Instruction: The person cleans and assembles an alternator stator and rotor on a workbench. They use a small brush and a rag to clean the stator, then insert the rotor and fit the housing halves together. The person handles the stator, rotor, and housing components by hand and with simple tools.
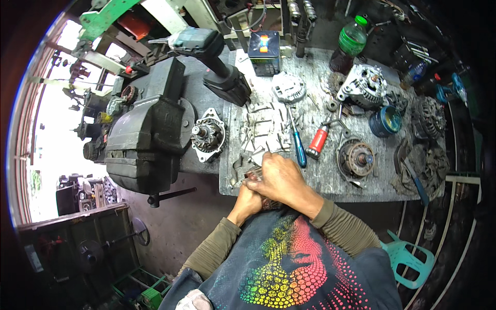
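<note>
Close to my body at the table's front edge, my left hand (pixel 246 200) is closed around a part with copper-coloured windings (pixel 272 204), which looks like a stator and is mostly hidden by my hands. My right hand (pixel 283 180) lies over the top of it, fingers bent and pressed in. A pale slip (pixel 258 155) shows at my right fingertips; whether they pinch it I cannot tell. Just beyond are many white paper-like strips (pixel 266 126) spread on the table. A blue-handled screwdriver (pixel 299 150) lies right of them, beside a red cylindrical tool (pixel 318 140).
Left stands a big dark bench vise (pixel 144 134), with an alternator rotor and bracket (pixel 207 135) next to it. A cordless impact wrench (pixel 222 67), a battery (pixel 264 51) and a green-capped bottle (pixel 351 39) stand farther back. Alternator parts (pixel 356 159), a blue tin (pixel 385 122) and rags (pixel 423 168) occupy the right.
</note>
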Tool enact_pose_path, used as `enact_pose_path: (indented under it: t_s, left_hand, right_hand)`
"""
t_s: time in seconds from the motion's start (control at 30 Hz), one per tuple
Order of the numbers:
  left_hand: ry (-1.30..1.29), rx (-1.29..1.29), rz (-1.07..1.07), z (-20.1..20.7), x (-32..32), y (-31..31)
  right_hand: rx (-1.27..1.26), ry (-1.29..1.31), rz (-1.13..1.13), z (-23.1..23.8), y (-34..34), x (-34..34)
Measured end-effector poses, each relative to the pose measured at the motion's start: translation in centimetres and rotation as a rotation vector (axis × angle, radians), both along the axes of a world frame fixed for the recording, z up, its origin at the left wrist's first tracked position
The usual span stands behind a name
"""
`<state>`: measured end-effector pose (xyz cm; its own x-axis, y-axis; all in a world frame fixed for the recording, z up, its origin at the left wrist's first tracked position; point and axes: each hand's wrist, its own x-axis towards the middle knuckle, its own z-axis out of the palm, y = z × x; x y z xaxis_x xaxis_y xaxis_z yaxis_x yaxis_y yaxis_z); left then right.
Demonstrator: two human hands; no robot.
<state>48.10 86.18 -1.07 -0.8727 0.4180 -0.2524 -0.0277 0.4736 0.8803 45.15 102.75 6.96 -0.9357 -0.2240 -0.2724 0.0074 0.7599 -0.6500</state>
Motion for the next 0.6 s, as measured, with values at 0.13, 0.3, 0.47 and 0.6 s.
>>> enact_pose_path:
  t_s: [0.13,0.3,0.47,0.6]
  left_hand:
    - [-0.416,0.547,0.155,-1.5,0.1,-0.7]
    - [-0.662,0.869,0.161,-3.9,-0.1,-2.2]
    - [-0.631,0.651,0.069,-6.2,-0.4,-3.9]
    - [-0.656,0.686,0.068,-6.6,-0.5,-4.1]
  right_hand:
    - [-0.369,-0.004,-0.081,0.1,1.8,0.7]
    - [-0.876,-0.345,-0.418,-0.6,8.7,5.0]
    - [-0.164,-0.120,-0.217,-3.8,8.3,7.8]
    - [-0.100,-0.053,-0.221,-4.8,7.1,8.0]
